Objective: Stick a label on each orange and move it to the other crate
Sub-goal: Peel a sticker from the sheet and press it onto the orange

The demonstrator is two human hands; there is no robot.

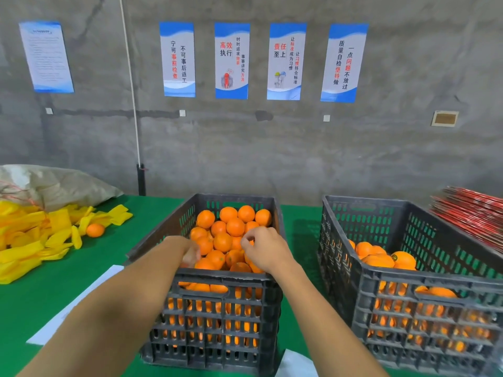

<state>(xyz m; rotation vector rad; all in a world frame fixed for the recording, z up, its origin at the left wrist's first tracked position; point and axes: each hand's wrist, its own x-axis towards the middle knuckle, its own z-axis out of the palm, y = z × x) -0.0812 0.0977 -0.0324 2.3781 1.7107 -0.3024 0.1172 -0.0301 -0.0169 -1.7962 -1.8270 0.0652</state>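
The left black crate (226, 276) is heaped with unlabelled oranges (228, 227). My left hand (190, 254) reaches over its near rim, fingers curled down around an orange at the near left of the heap. My right hand (265, 248) hovers over the middle of the same heap with its fingers curled and the thumb meeting the forefinger. I see nothing between those fingertips. The right black crate (408, 278) is partly filled with oranges (402, 259), one of which shows a small round label.
Both crates stand on a green table (54, 289) against a grey wall. Yellow foam nets (35, 235), a stray orange (95, 230) and a sack lie at the left. White sheets (81, 295) lie by the left crate. Red flat packs (471, 213) are stacked at the far right.
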